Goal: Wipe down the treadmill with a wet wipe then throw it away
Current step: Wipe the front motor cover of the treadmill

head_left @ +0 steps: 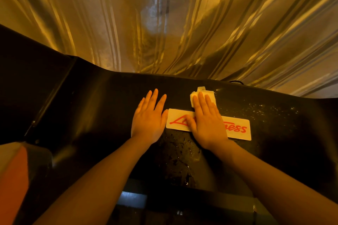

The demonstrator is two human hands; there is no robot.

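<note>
The treadmill's black front cover [102, 107] fills the middle of the head view. A white logo plate [237, 129] with red lettering is fixed on it. My right hand [206, 124] lies flat with straight fingers, pressing a white wet wipe [210, 94] onto the cover just beyond the plate; the wipe shows past my fingertips. My left hand [149, 117] rests flat on the cover beside the plate's left end, holding nothing. Wet streaks and droplets [180, 159] glisten on the cover below and to the right of my hands.
Striped curtains [164, 23] in warm light hang right behind the treadmill. A thin black cable [236, 82] shows at the cover's far edge. A pale and orange panel [12, 179] sits at the lower left, and the belt end [131, 199] lies below my arms.
</note>
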